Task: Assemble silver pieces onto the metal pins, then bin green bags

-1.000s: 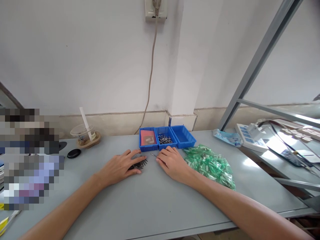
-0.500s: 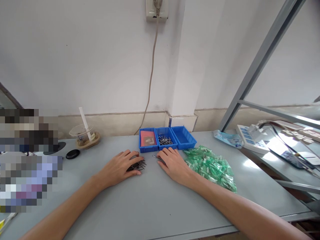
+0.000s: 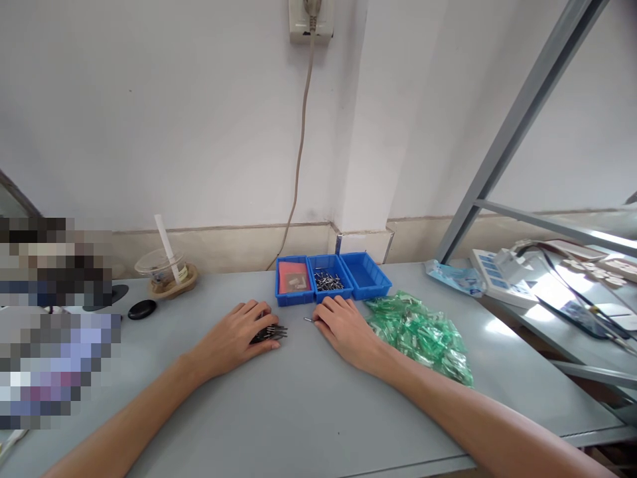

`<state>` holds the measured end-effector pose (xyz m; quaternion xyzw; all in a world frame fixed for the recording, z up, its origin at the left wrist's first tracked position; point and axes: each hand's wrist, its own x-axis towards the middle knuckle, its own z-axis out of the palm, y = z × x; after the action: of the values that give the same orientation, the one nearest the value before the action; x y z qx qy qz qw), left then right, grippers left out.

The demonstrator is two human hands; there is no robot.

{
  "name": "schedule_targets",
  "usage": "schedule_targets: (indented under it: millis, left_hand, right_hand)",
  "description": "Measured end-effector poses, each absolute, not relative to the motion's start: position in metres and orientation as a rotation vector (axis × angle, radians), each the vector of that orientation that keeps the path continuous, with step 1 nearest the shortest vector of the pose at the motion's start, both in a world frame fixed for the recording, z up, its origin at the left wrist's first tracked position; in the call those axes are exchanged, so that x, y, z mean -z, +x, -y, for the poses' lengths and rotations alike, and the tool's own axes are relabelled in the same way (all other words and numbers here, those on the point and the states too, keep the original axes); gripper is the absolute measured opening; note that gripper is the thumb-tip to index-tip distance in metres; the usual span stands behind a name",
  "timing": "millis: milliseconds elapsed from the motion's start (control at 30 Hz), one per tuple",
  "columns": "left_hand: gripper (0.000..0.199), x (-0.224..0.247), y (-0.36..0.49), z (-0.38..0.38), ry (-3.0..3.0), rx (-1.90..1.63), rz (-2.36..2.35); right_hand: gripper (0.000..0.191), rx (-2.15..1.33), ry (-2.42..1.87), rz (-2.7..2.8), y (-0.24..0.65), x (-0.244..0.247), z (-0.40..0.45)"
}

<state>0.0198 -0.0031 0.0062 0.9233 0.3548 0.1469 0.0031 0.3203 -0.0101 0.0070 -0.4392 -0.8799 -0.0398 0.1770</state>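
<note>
Curled over a bundle of thin dark metal pins (image 3: 271,333), my left hand (image 3: 243,332) rests on the grey table (image 3: 279,411). My right hand (image 3: 341,325) lies to its right with fingers bent, a single small metal pin (image 3: 309,320) poking out at its fingertips. Just beyond my hands stand three blue bins: the left bin (image 3: 294,300) holds a reddish packet (image 3: 293,275), the middle bin (image 3: 332,294) many short metal pins (image 3: 328,281), and the right bin (image 3: 365,273) shows nothing inside.
Green plastic bags (image 3: 421,338) lie beside my right forearm. A black oval object (image 3: 142,309) and a clear cup (image 3: 159,262) with a white tube are at the left. A pixelated person (image 3: 54,358) is at the far left. A metal frame (image 3: 517,133) rises at the right.
The pins under my left hand now lie closer together and point more to the right. The pin at my right fingertips shows a shorter length.
</note>
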Motion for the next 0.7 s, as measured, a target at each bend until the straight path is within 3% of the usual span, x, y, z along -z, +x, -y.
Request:
schedule_targets:
  millis: [700]
  left_hand:
    - [0.032, 0.0020, 0.0199, 0.0033, 2.818, -0.469, -1.168]
  right_hand:
    - [0.016, 0.104, -1.267, 2.486, 0.3188, -0.0075, 0.0111]
